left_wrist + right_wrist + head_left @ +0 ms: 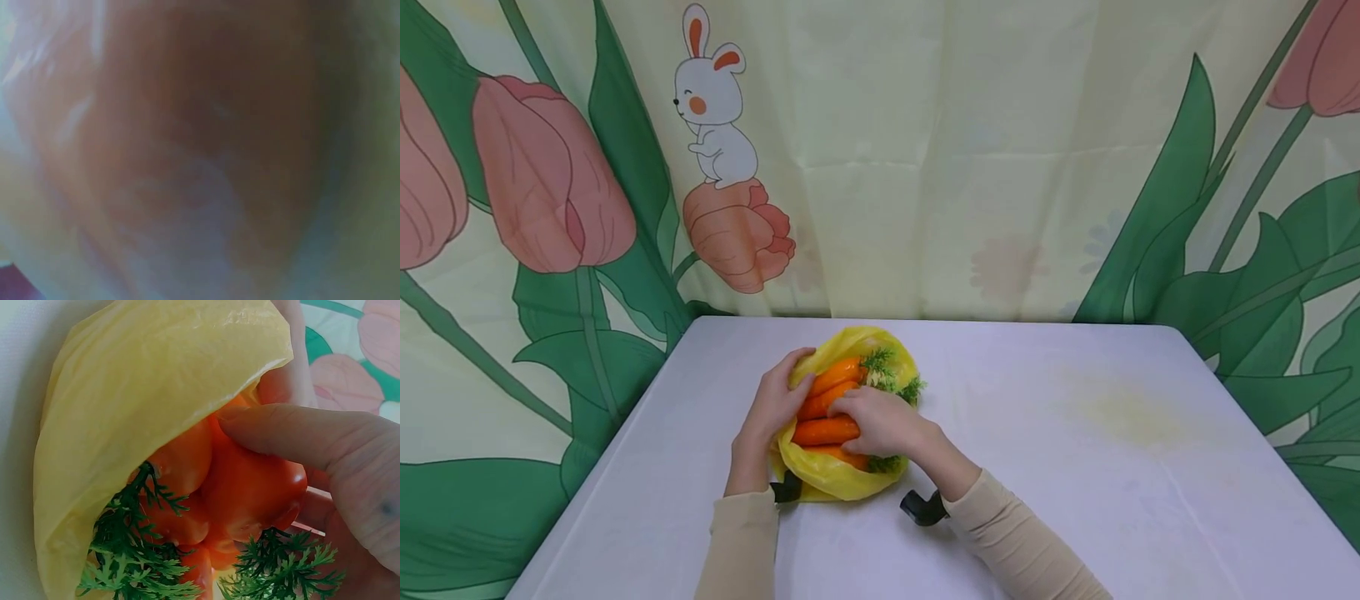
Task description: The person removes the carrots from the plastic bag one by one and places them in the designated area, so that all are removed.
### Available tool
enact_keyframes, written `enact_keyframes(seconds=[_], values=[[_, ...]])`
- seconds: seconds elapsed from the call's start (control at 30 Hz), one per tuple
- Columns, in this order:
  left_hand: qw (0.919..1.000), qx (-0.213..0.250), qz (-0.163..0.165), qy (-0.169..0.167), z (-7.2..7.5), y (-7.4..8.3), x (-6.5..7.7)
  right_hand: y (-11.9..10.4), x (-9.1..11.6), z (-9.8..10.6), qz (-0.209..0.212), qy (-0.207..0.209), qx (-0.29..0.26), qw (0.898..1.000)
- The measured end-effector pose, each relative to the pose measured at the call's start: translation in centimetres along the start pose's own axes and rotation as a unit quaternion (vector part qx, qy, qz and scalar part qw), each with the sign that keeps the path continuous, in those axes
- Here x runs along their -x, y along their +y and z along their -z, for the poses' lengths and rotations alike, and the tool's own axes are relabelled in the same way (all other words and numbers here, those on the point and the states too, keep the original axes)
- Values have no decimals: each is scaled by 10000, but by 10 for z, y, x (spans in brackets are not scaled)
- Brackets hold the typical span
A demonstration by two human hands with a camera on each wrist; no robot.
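Orange carrots [823, 432] with leafy green tops lie side by side inside a yellow bag [842, 487], which sits toward ten o'clock of the middle of the white table [1075, 500]. The right hand [887, 423], reaching in from four o'clock, pinches one carrot between thumb and fingers. At nine o'clock the left hand [780, 396] touches the bag's rim; whether it grips, I cannot tell. At eleven o'clock beyond, a rabbit [722, 125] decorates the curtain [1000, 192].

A white table [1060, 500], and on it a yellow plastic bag [842, 483] of orange carrots [823, 431].
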State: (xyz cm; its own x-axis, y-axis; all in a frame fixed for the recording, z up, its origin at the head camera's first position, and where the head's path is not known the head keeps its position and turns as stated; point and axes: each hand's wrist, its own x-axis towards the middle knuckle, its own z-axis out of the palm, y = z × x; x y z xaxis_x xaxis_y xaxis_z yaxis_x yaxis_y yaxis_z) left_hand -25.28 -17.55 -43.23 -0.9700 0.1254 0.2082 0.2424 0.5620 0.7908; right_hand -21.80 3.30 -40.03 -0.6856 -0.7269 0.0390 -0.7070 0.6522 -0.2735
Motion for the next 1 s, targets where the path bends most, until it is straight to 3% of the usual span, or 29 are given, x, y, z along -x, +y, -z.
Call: enact_keyframes(seconds=[0.33, 0.63, 1.0], values=[[9999, 35, -138, -13, -3, 1, -3, 1, 1, 3, -61, 112, 61, 9999], [10000, 26, -27, -1, -1, 0, -2, 9, 10, 11, -51, 269, -477, 9985], [10000, 72, 38, 11, -1, -2, 0, 23, 24, 18, -131, 457, -754, 9960]])
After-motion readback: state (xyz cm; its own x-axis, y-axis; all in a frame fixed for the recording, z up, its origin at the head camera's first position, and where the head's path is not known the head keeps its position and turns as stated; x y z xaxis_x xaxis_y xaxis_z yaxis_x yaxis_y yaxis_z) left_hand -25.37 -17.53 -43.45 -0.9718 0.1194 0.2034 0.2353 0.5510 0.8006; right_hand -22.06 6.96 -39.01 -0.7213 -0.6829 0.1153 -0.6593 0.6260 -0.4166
